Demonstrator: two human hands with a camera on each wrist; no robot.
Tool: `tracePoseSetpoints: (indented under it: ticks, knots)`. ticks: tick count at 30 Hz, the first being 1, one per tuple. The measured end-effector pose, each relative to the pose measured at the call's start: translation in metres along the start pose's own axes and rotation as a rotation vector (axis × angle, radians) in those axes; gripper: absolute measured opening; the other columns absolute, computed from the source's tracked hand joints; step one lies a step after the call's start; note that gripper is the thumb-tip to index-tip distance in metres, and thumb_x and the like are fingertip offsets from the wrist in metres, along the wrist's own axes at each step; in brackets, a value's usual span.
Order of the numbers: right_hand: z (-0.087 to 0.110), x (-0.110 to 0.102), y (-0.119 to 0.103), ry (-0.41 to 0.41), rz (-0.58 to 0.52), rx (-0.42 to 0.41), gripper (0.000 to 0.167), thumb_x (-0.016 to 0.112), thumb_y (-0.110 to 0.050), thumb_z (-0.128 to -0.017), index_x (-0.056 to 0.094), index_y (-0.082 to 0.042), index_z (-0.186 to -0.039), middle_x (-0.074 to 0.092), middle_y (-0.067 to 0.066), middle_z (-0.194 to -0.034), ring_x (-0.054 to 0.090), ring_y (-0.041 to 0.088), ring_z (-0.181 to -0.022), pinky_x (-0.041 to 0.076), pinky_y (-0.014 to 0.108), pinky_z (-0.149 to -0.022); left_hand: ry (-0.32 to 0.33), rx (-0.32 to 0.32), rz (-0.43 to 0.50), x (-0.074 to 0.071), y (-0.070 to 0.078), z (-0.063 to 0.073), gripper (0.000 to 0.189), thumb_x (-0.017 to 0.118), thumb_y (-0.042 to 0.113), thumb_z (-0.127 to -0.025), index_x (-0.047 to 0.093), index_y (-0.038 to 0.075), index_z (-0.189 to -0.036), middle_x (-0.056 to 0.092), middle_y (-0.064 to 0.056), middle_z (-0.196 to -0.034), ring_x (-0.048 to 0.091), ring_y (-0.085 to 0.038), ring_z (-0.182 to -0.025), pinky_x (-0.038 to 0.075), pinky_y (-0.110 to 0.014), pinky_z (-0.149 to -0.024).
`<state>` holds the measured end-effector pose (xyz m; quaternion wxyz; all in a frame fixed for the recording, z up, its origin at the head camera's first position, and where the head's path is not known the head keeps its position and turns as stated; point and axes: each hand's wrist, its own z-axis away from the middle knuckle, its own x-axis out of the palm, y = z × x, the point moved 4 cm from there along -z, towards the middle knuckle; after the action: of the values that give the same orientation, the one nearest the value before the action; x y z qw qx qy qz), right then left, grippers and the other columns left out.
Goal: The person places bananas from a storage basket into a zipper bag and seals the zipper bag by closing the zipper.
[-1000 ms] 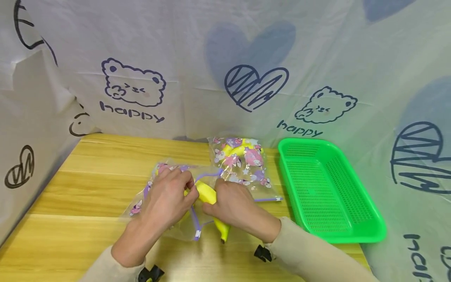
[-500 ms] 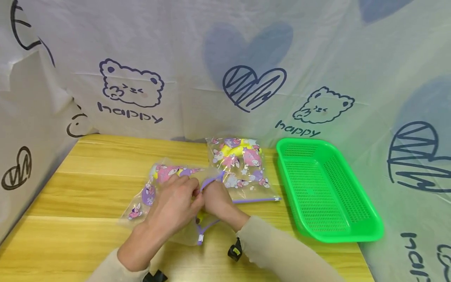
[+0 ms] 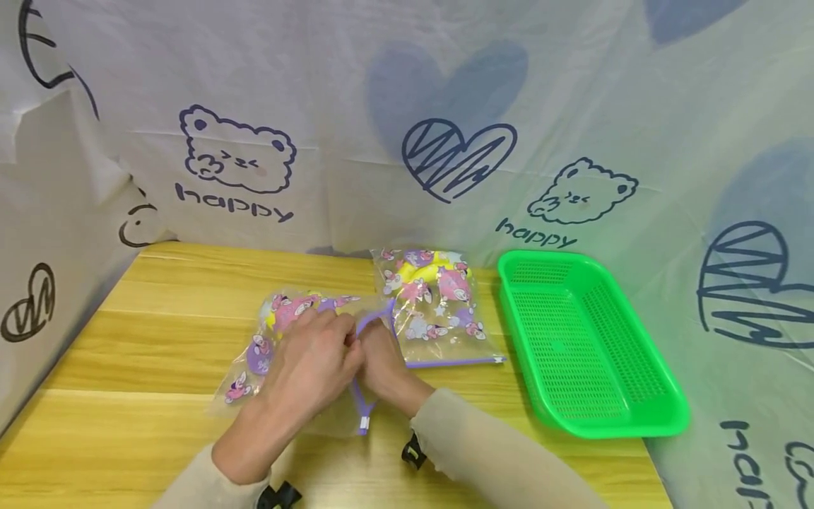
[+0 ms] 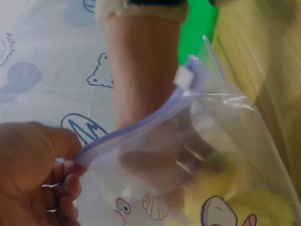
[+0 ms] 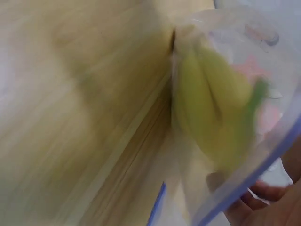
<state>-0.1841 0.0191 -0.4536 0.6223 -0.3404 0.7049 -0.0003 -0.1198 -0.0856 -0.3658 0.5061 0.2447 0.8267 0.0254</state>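
Observation:
A clear zip bag (image 3: 259, 357) printed with pink and purple cartoons lies in the middle of the table, its purple zip mouth parted. My left hand (image 3: 311, 360) pinches the edge of that mouth; the left wrist view shows thumb and fingers at the purple strip. Through the opening reaches my right hand (image 3: 378, 360), seen through the film in the left wrist view. Yellow bananas (image 5: 202, 103) lie inside the bag in the right wrist view, which is blurred. The right fingertips are mostly hidden, and I cannot tell whether they hold a banana.
Behind the hands lies a second printed zip bag (image 3: 439, 311) with yellow fruit in it, its zip edge toward me. A green perforated plastic basket (image 3: 537, 353) stands at the right of the wooden table (image 3: 159, 339). A printed white cloth (image 3: 356, 177) hangs behind.
The right hand, which gripped a banana outside the mouth a second ago, has moved left into the bag with it. The left hand keeps its pinch on the bag's edge.

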Motion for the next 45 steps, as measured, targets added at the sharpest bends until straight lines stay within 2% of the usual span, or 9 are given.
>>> tracePoseSetpoints:
  ticks: [3, 6, 9, 13, 16, 20, 23, 33, 45]
  knots:
    - [0.002, 0.0, -0.004, -0.105, 0.048, -0.071, 0.009, 0.069, -0.004, -0.085, 0.062, -0.007, -0.08, 0.066, 0.008, -0.083, 0.064, 0.022, -0.077, 0.055, 0.032, -0.068, 0.073, 0.044, -0.078, -0.005, -0.004, -0.001, 0.015, 0.073, 0.008, -0.083, 0.061, 0.007, -0.074, 0.056, -0.005, -0.07, 0.046, -0.026, -0.066, 0.037, -0.035, -0.059]
    - [0.007, -0.002, -0.003, -0.215, -0.014, -0.01, 0.013, 0.068, -0.014, -0.095, 0.071, -0.005, -0.105, 0.074, 0.009, -0.102, 0.071, 0.025, -0.094, 0.058, 0.035, -0.08, 0.083, 0.056, -0.119, -0.008, -0.009, -0.003, 0.016, 0.074, 0.009, -0.083, 0.061, 0.006, -0.075, 0.057, -0.007, -0.07, 0.047, -0.028, -0.067, 0.037, -0.037, -0.059]
    - [0.015, -0.008, 0.002, -0.229, -0.081, 0.048, 0.027, 0.066, -0.025, -0.101, 0.072, -0.005, -0.12, 0.075, 0.01, -0.114, 0.072, 0.027, -0.104, 0.058, 0.039, -0.087, 0.053, 0.04, -0.133, -0.01, -0.013, -0.004, 0.016, 0.072, 0.009, -0.084, 0.059, 0.007, -0.075, 0.056, -0.006, -0.07, 0.046, -0.028, -0.067, 0.038, -0.038, -0.061]
    - [0.028, -0.022, 0.016, -0.1, -0.064, 0.067, 0.015, 0.067, -0.024, -0.099, 0.07, -0.01, -0.095, 0.07, 0.003, -0.087, 0.065, 0.018, -0.074, 0.054, 0.032, -0.068, 0.032, 0.023, -0.133, -0.012, -0.016, -0.005, 0.016, 0.069, 0.009, -0.085, 0.059, 0.009, -0.073, 0.055, -0.004, -0.068, 0.044, -0.027, -0.065, 0.04, -0.04, -0.064]
    - [0.037, -0.028, 0.032, -0.031, -0.024, 0.164, 0.021, 0.07, -0.024, -0.096, 0.06, -0.016, -0.08, 0.058, -0.004, -0.071, 0.052, 0.013, -0.06, 0.044, 0.029, -0.056, 0.023, 0.013, -0.125, -0.013, -0.017, -0.006, 0.015, 0.069, 0.009, -0.085, 0.06, 0.01, -0.073, 0.055, -0.003, -0.068, 0.043, -0.025, -0.065, 0.04, -0.039, -0.064]
    - [0.047, -0.023, 0.051, -0.101, 0.01, 0.322, 0.028, 0.072, -0.037, -0.094, 0.058, -0.017, -0.08, 0.057, -0.004, -0.074, 0.053, 0.014, -0.063, 0.043, 0.032, -0.055, 0.009, 0.0, -0.114, -0.014, -0.017, -0.007, 0.014, 0.07, 0.01, -0.085, 0.061, 0.01, -0.074, 0.056, -0.002, -0.069, 0.044, -0.024, -0.065, 0.04, -0.038, -0.064]
    - [0.052, -0.016, 0.059, -0.168, -0.013, 0.355, 0.031, 0.072, -0.041, -0.094, 0.061, -0.016, -0.081, 0.06, -0.003, -0.074, 0.054, 0.016, -0.063, 0.043, 0.033, -0.054, 0.007, -0.004, -0.106, -0.014, -0.017, -0.008, 0.013, 0.071, 0.01, -0.084, 0.062, 0.01, -0.075, 0.057, -0.002, -0.069, 0.045, -0.024, -0.066, 0.041, -0.038, -0.064]
    - [0.049, -0.011, 0.061, -0.161, -0.17, 0.266, 0.03, 0.067, -0.02, -0.099, 0.059, -0.014, -0.071, 0.053, -0.004, -0.062, 0.044, 0.01, -0.054, 0.034, 0.025, -0.05, 0.02, -0.014, -0.088, -0.017, -0.019, -0.009, 0.01, 0.069, 0.01, -0.085, 0.064, 0.009, -0.076, 0.059, -0.002, -0.071, 0.046, -0.025, -0.067, 0.04, -0.037, -0.065]
    - [0.025, -0.065, 0.019, -0.069, -0.447, 0.138, 0.025, 0.064, -0.018, -0.101, 0.062, -0.012, -0.077, 0.044, -0.008, -0.058, 0.039, 0.007, -0.053, 0.033, 0.022, -0.054, -0.017, -0.147, 0.015, -0.039, -0.022, -0.014, 0.01, 0.068, 0.01, -0.087, 0.063, 0.011, -0.078, 0.061, -0.002, -0.075, 0.051, -0.027, -0.075, 0.04, -0.037, -0.068]
